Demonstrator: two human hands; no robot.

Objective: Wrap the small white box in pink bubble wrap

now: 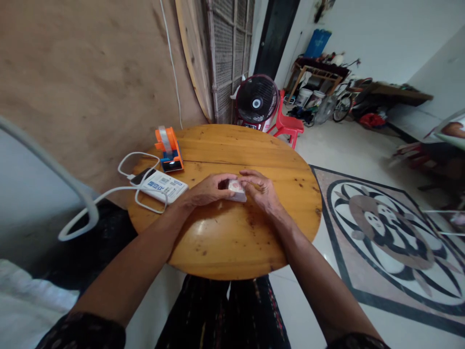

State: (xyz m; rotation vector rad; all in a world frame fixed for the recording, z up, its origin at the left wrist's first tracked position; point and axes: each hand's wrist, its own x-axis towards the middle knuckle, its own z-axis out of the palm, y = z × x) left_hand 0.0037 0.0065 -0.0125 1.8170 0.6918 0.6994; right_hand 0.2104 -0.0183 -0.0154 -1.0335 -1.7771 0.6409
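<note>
Both hands meet at the middle of a round wooden table [232, 242]. The left hand [209, 191] and the right hand [262, 191] close their fingers around a small box [237, 190], white with a pinkish top, which seems to rest on the tabletop between them; its print is too small to read. Well to the left lies a white power bank [164, 185] with a looped cable [127, 165], and just behind it stands an orange tape dispenser [169, 150]. Beyond the table are a fan [256, 102] and a red chair [286, 127].
</note>
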